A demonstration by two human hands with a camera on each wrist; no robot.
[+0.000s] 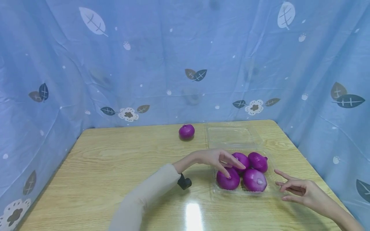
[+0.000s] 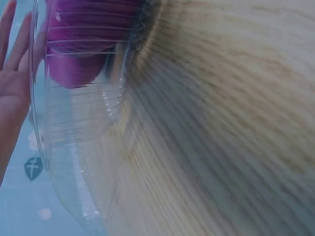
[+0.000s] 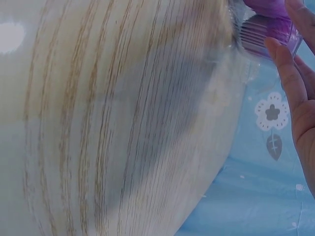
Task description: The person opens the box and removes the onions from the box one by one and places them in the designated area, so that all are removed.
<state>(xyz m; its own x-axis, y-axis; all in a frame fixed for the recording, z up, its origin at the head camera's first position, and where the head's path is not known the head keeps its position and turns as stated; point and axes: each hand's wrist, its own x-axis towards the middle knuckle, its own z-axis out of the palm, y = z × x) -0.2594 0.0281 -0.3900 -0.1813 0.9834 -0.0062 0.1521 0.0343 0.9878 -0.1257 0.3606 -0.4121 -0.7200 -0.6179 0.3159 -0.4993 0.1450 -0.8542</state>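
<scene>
I'm watching the left hand point(image 1: 216, 158) hanging, fingers extended, over (maybe touching) four round, glossy purple onions point(image 1: 254, 180) sitting inside the clear plastic box point(image 1: 214, 186); the right hand point(image 1: 304, 191) is hovering beside it, fingers parted.

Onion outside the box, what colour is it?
The onion is glossy purple; it shows best in the head view.

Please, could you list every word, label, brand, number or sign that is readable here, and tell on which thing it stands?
There are none: no readable text shows on the onions, the clear container or the wooden table. The blue curtain bears printed leaves and flowers, not writing.
</scene>
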